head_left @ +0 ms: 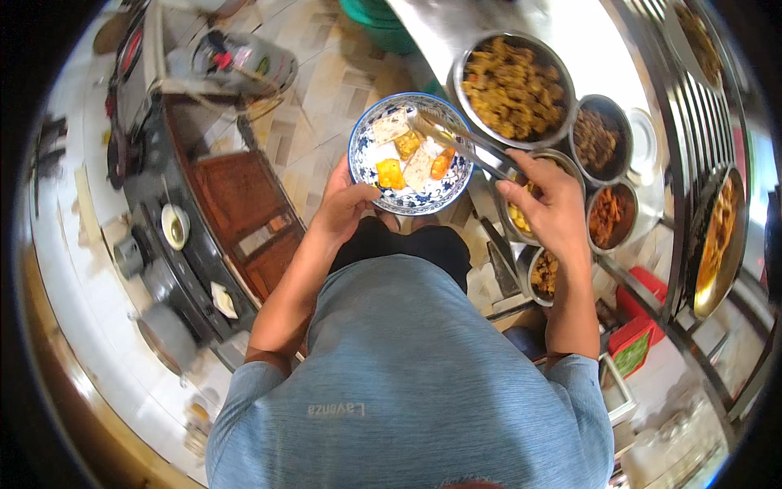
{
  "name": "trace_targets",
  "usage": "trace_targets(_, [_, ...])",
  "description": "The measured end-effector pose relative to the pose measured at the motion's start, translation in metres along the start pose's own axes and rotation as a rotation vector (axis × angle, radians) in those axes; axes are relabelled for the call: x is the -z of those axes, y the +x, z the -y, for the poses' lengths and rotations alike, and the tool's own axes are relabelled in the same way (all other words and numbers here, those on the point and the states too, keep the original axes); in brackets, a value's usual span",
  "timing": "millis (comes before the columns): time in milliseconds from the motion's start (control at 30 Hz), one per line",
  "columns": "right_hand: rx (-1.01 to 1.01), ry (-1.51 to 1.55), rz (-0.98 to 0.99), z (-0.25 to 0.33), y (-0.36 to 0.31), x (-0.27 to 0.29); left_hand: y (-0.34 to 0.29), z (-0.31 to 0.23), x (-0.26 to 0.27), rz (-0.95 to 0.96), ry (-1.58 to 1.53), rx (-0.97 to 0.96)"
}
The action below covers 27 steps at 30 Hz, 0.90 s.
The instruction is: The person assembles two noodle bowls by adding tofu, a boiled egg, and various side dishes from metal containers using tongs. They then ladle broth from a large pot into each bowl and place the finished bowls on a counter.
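Note:
My left hand [342, 205] grips the near left side of a blue-and-white patterned bowl [423, 198], thumb over the rim. Pale flat slices [420, 169], yellow chunks [390, 174] and an orange piece [442, 163] lie inside it on something white. In my right hand [547, 196] is a pair of metal tongs [482, 153] with dark handles. Their tips reach over the bowl's far right part; whether they pinch any food, I cannot tell. Beneath my right hand stands a pot with yellow food [521, 216], partly hidden by the hand.
Right of the bowl, a large metal pot of brown stewed pieces [517, 90] stands near smaller pots of minced food [595, 138] and reddish food [607, 213]. A rack holds a pan [721, 244] farther right. On the left is a dark stove counter [167, 175]. A green tub [379, 24] stands ahead.

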State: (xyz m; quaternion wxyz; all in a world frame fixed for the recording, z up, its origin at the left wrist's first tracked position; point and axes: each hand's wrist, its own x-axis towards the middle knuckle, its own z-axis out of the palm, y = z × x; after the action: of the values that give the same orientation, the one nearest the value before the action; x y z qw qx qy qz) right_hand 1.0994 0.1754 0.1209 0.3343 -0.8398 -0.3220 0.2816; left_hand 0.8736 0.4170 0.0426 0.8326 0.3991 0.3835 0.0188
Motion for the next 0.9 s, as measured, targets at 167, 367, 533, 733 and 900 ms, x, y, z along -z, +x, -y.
trace_targets(167, [0.075, 0.131, 0.131, -0.033, 0.034, -0.007, -0.01, 0.038, -0.002, -0.215, -0.158, -0.071])
trace_targets(367, [0.228, -0.07, 0.47, -0.078, 0.08, -0.01, -0.005, 0.082, -0.019, -0.485, -0.172, -0.134])
trace_targets(533, [0.212, 0.322, 0.539, -0.151, 0.154, -0.021, 0.055, 0.149, -0.05, -0.601, -0.264, -0.298])
trace_targets(733, [0.111, 0.62, 0.73, -0.236, 0.251, -0.028, 0.117, 0.244, -0.066, -0.923, -0.428, -0.467])
trace_targets(900, [0.216, 0.419, 0.819, -0.298, 0.4, 0.035, 0.202, 0.302, -0.14, -1.291, -0.685, -0.573])
